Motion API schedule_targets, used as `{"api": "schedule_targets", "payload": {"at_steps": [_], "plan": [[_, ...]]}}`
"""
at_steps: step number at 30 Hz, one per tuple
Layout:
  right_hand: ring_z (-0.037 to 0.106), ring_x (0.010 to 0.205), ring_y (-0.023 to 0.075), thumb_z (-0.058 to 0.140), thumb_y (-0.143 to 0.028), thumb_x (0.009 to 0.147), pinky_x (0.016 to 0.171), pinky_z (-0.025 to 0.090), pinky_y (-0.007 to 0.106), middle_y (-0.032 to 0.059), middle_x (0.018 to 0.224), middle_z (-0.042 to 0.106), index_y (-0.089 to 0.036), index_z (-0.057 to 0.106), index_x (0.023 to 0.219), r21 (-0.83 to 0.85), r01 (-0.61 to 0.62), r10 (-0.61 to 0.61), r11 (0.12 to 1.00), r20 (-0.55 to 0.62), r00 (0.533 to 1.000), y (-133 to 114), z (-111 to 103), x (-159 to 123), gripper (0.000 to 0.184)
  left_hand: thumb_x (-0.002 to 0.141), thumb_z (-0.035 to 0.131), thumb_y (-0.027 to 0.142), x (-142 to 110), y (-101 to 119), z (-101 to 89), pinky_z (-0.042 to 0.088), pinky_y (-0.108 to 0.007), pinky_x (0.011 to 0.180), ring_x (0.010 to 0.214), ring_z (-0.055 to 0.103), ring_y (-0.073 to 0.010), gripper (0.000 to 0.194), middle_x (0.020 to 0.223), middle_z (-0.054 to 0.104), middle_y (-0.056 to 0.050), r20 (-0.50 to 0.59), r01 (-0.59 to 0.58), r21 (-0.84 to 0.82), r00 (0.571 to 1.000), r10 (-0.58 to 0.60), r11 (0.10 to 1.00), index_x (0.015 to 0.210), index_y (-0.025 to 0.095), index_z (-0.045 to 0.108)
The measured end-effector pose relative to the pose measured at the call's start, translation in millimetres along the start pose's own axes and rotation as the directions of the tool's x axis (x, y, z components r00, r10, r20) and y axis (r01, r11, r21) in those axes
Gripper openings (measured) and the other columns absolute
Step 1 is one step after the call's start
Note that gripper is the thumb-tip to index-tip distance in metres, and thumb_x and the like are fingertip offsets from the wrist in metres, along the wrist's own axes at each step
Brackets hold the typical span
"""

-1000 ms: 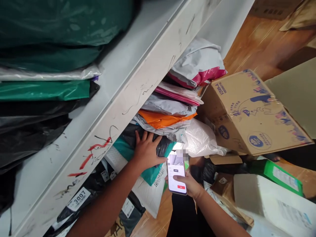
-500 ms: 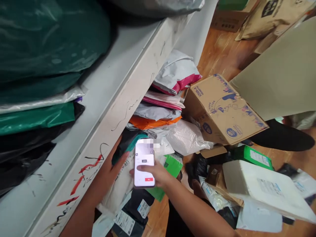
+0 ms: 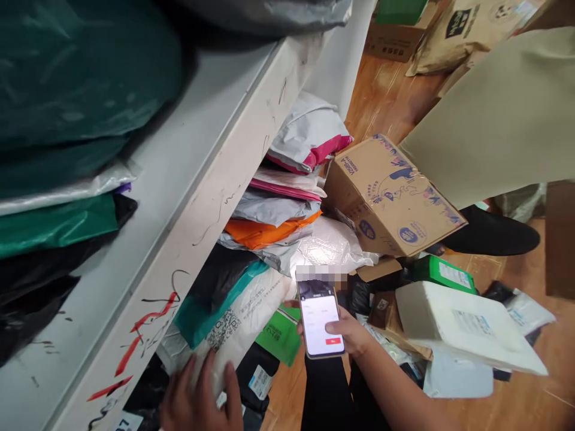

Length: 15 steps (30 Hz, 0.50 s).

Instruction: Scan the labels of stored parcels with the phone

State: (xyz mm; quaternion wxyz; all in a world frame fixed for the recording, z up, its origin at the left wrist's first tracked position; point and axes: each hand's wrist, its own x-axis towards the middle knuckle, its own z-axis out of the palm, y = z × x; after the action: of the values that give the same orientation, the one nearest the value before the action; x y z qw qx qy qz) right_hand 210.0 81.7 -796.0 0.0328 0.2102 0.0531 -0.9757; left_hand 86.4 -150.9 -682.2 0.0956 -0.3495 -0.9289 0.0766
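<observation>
My right hand (image 3: 353,332) is wrapped round a smartphone (image 3: 321,320), its thumb over the lit screen. The screen shows a pale page with a red button low down, and the upper part is blurred out. My left hand (image 3: 202,392) is open, fingers spread at the near end of a white plastic parcel (image 3: 256,305) printed with a QR code. Whether the fingertips press on it I cannot tell. Under and beside that parcel lie a black and teal parcel (image 3: 220,293) and a green box (image 3: 281,338).
A white shelf board (image 3: 197,221) with red and black scrawls runs diagonally on the left, bearing dark green bags (image 3: 85,78). Mailing bags (image 3: 274,227) are stacked beneath it. To the right are a cardboard carton (image 3: 395,191), a white foam box (image 3: 467,329) and another person's leg (image 3: 489,120).
My left hand has moved back towards me, from beside the black and teal parcel to the white parcel's near end. The phone has shifted right and slightly down, and a bright glow shows beyond it.
</observation>
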Motion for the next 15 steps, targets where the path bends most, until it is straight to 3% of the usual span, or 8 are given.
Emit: {"api": "schedule_targets", "payload": {"at_steps": [2, 4, 6, 8, 10, 11, 13, 15], "plan": [[0.074, 0.09, 0.0246, 0.089, -0.031, 0.06, 0.076, 0.059, 0.035, 0.0175, 0.119, 0.072, -0.013, 0.061, 0.13, 0.058, 0.052, -0.052, 0.997, -0.003, 0.999, 7, 18, 19, 0.077, 0.086, 0.062, 0.023, 15, 6, -0.2, 0.042, -0.07, 0.098, 0.113, 0.06, -0.0401, 0.061, 0.135, 0.058, -0.018, 0.145, -0.105, 0.04, 0.985, 0.098, 0.994, 0.144, 0.023, 0.044], [0.074, 0.084, 0.0235, 0.087, -0.032, 0.063, 0.078, 0.059, 0.037, 0.0147, 0.106, 0.076, -0.014, 0.064, 0.126, 0.098, 0.09, -0.089, 0.991, -0.012, 0.996, 16, 41, 46, 0.07, 0.089, 0.057, 0.02, 28, 21, -0.6, 0.045, -0.063, 0.099, 0.114, 0.06, -0.0369, 0.051, 0.141, 0.055, -0.018, 0.261, -0.24, 0.012, 0.938, 0.229, 0.971, 0.14, 0.016, 0.049], [0.073, 0.08, 0.0222, 0.087, -0.031, 0.063, 0.077, 0.058, 0.036, 0.011, 0.1, 0.078, -0.016, 0.066, 0.123, 0.122, 0.123, -0.119, 0.985, -0.044, 0.992, 21, 59, 67, 0.065, 0.089, 0.055, 0.017, 43, 39, -1.5, 0.052, -0.049, 0.095, 0.119, 0.058, -0.0339, 0.043, 0.139, 0.055, -0.019, 0.302, -0.328, -0.092, 0.89, 0.341, 0.94, 0.132, 0.01, 0.056], [0.073, 0.087, 0.023, 0.086, -0.031, 0.064, 0.081, 0.058, 0.036, 0.0109, 0.105, 0.077, -0.016, 0.064, 0.127, 0.133, 0.14, -0.136, 0.981, -0.042, 0.99, 18, 65, 70, 0.068, 0.089, 0.055, 0.017, 63, 53, -5.3, 0.053, -0.043, 0.089, 0.116, 0.059, -0.0304, 0.028, 0.129, 0.062, -0.014, 0.307, -0.333, -0.176, 0.875, 0.374, 0.926, 0.113, 0.016, 0.068], [0.073, 0.094, 0.0251, 0.085, -0.034, 0.065, 0.085, 0.058, 0.037, 0.0129, 0.109, 0.076, -0.014, 0.063, 0.129, 0.128, 0.183, -0.177, 0.975, -0.059, 0.982, 10, 57, 57, 0.07, 0.09, 0.055, 0.019, 87, 60, -12.9, 0.052, -0.042, 0.086, 0.108, 0.06, -0.028, 0.018, 0.118, 0.066, -0.008, 0.256, -0.302, -0.214, 0.901, 0.351, 0.929, 0.096, 0.023, 0.072], [0.073, 0.093, 0.0258, 0.084, -0.036, 0.066, 0.084, 0.058, 0.038, 0.0132, 0.107, 0.076, -0.014, 0.064, 0.126, 0.12, 0.227, -0.216, 0.967, -0.097, 0.972, 4, 48, 45, 0.068, 0.09, 0.055, 0.021, 101, 61, -17.0, 0.051, -0.043, 0.086, 0.108, 0.059, -0.0282, 0.018, 0.118, 0.066, -0.008, 0.21, -0.28, -0.208, 0.923, 0.322, 0.937, 0.097, 0.023, 0.072], [0.074, 0.088, 0.0255, 0.081, -0.034, 0.068, 0.08, 0.06, 0.038, 0.0126, 0.102, 0.077, -0.014, 0.067, 0.121, 0.071, 0.324, -0.303, 0.943, -0.216, 0.928, -10, 26, 20, 0.058, 0.092, 0.053, 0.023, 129, 61, -21.5, 0.049, -0.044, 0.09, 0.111, 0.057, -0.03, 0.028, 0.122, 0.065, -0.011, 0.18, -0.247, -0.166, 0.944, 0.276, 0.955, 0.116, 0.019, 0.067], [0.073, 0.092, 0.0255, 0.08, -0.031, 0.069, 0.079, 0.061, 0.039, 0.0103, 0.117, 0.074, -0.02, 0.066, 0.121, 0.033, 0.398, -0.368, 0.917, -0.315, 0.875, -23, 3, -1, 0.054, 0.094, 0.049, 0.025, 155, 61, -16.5, 0.048, -0.046, 0.095, 0.115, 0.056, -0.0319, 0.039, 0.125, 0.062, -0.015, 0.263, -0.247, -0.099, 0.928, 0.264, 0.964, 0.129, 0.01, 0.059]]}}
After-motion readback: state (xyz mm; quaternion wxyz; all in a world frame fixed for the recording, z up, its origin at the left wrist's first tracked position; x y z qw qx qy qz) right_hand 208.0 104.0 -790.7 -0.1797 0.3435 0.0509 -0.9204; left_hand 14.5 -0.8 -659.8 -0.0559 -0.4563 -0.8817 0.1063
